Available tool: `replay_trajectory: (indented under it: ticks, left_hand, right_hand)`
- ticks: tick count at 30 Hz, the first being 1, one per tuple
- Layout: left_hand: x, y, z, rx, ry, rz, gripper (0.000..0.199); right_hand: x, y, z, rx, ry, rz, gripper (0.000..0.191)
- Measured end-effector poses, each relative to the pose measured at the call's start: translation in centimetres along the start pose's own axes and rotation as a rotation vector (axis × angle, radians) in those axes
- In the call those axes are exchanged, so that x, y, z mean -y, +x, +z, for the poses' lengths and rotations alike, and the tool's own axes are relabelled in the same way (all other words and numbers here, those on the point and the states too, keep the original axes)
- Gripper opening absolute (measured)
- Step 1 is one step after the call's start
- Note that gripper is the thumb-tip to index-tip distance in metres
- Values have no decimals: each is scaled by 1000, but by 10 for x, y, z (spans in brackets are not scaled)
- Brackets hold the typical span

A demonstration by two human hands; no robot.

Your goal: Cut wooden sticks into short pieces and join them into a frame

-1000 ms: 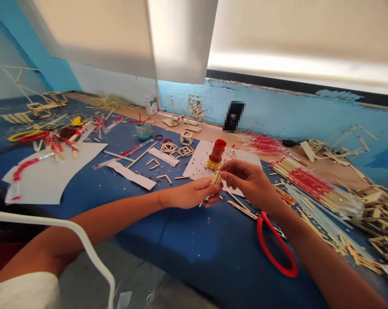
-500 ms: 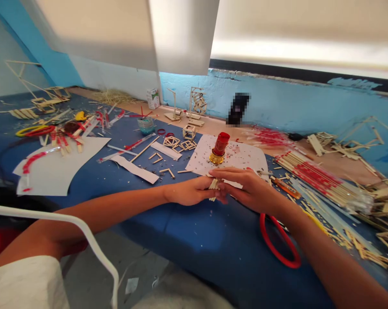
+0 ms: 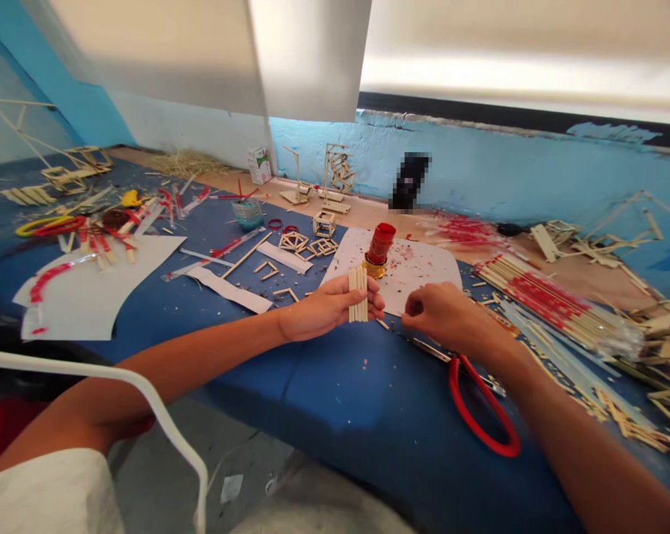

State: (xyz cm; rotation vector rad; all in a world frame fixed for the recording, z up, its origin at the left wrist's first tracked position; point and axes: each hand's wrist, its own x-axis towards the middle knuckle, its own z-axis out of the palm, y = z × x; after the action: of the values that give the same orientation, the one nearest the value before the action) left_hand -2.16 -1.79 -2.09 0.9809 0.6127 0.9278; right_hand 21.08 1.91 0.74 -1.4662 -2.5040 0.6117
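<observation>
The blue desk [image 3: 335, 404] fills the middle of the scene, and work on it looks partly done. On its right side lies a clear bag of long sticks [image 3: 557, 297], apparently stock not yet used. To the left of that, a white sheet [image 3: 424, 274] lies littered with specks. Nearer, a red-handled cutting tool [image 3: 507, 449] rests just beside the right hand [image 3: 443, 311], whose fingers are curled in together; I cannot tell whether they pinch anything. The left hand [image 3: 329, 302] is clamped, thumb over front, on a row of short sticks [image 3: 358, 297] held side by side above the desk, near the sheet's near edge. Behind them a red lamp [image 3: 382, 243] stands on its gold base. The row is lined up, but whether its sticks are joined cannot be seen. Farther left, 1 cube frame [image 3: 324, 222] and 2 flatter frames [image 3: 294, 242] look assembled, so some building seems done. Smaller, 2 angled pieces [image 3: 265, 270] lie nearer, seemingly incomplete. Loose stick pieces [image 3: 629, 424] scattered at the near right appear not yet joined to anything
</observation>
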Motion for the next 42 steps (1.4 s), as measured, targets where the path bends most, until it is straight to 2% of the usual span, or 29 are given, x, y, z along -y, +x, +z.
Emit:
replay_trajectory:
  ticks: [2, 7, 9, 15, 20, 23, 25, 27, 31, 35, 40, 42]
  left_hand:
    - [-1, 0, 1, -17, -26, -8, 25]
    - [0, 1, 1, -18, -42, -69, 19]
    - [1, 1, 1, 10, -33, -97, 20]
    - [5, 2, 3, 67, 58, -114, 22]
    - [1, 2, 6, 66, 152, -75, 23]
    - [-4, 3, 4, -28, 149, 12, 16]
    - [-7, 5, 1, -132, 142, 87, 10]
    - [-9, 6, -3, -220, 143, 137, 6]
    - [-13, 8, -6, -325, 148, 176, 3]
    - [-16, 8, -5, -390, 156, 212, 4]
    - [-10, 10, -6, -350, 244, 203, 10]
    - [-5, 11, -6, -305, 309, 187, 9]
  right_hand:
    - [2, 0, -7, -5, 139, 23, 13]
    - [16, -3, -13, 148, 873, 65, 9]
    - [24, -1, -8, 144, 958, 45, 8]
    - [31, 9, 9, 32, 926, 25, 13]
    - [24, 10, 12, -22, 835, -20, 18]
    - [19, 11, 13, -101, 527, -66, 24]
    - [18, 11, 17, -92, 280, -83, 22]
    - [19, 11, 24, -52, 155, -98, 16]
    - [24, 14, 32, -30, 182, -51, 10]
    - [26, 15, 22, -36, 307, 23, 12]
    - [27, 11, 6, -6, 729, 107, 14]
    - [28, 9, 8, 1, 775, 86, 13]
